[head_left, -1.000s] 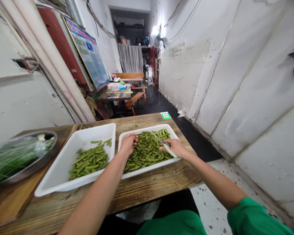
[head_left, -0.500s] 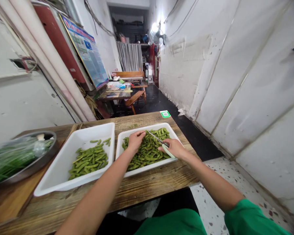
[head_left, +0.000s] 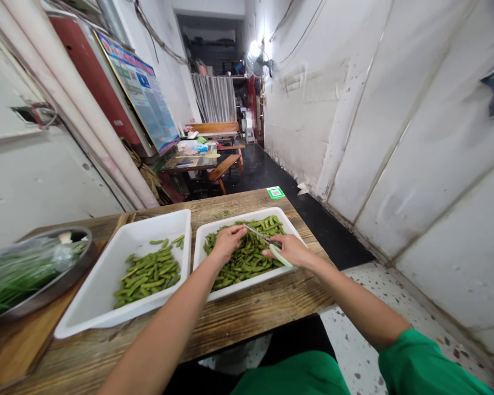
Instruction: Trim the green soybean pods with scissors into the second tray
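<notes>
Green edamame pods (head_left: 255,255) fill a white tray (head_left: 302,237) on the right. Above its left half, my left hand (head_left: 229,241) is closed in a pinch on what looks like a single edamame pod, mostly hidden by the fingers. My right hand (head_left: 290,249) grips scissors (head_left: 280,255) with pale green handles over the tray's right side. The blades point left and their tips meet my left fingertips. To the left stands a deeper white tray (head_left: 82,293), where a smaller pile of edamame pods (head_left: 150,274) lies toward its right side.
Both trays rest on a wooden table (head_left: 230,329). At far left, a metal bowl (head_left: 91,249) holds bagged green stalks (head_left: 20,280) beside a wooden board (head_left: 20,351). A QR-code card (head_left: 275,192) lies at the far corner. Beyond are another table (head_left: 193,162) and a bench (head_left: 226,166).
The view has shifted slightly. My left hand has turned a little, its pinching fingertips now right at the scissor tips. My right hand keeps hold of the scissors in about the same spot.
</notes>
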Action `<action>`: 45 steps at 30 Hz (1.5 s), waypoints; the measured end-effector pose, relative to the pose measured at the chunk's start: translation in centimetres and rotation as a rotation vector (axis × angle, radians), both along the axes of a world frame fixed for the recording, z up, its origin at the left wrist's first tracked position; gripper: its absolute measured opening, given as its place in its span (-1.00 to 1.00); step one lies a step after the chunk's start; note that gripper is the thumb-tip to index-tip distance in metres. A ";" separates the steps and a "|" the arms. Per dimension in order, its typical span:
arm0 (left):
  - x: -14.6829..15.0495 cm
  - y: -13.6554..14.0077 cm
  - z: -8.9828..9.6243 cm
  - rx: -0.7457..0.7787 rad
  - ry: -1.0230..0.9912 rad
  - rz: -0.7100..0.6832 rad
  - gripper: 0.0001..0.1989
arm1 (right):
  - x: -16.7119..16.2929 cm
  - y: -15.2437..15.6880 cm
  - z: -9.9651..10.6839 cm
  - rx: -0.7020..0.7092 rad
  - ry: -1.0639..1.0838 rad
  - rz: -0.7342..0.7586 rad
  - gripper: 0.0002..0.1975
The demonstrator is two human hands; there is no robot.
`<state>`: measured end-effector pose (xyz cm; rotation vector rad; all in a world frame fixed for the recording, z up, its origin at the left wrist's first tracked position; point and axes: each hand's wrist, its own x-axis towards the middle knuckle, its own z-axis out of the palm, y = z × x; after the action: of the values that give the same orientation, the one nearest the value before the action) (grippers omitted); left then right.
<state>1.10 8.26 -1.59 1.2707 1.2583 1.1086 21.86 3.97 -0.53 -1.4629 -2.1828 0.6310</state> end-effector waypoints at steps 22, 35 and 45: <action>-0.7 -0.6 -0.1 -0.339 -0.089 -0.168 -0.80 | -0.2 0.5 0.3 0.012 -0.154 0.114 -0.58; -1.5 -0.1 0.5 -0.422 -0.343 -0.122 -0.84 | 0.6 1.2 1.0 -0.002 -0.125 0.122 -0.56; -2.0 -0.1 1.4 -0.370 -0.605 -0.045 -0.92 | -1.5 -0.2 1.2 0.139 -0.159 -0.003 -0.51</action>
<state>-0.85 8.21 -0.22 0.6127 0.9080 1.0578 20.32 3.78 0.64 -1.4877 -2.2924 0.3641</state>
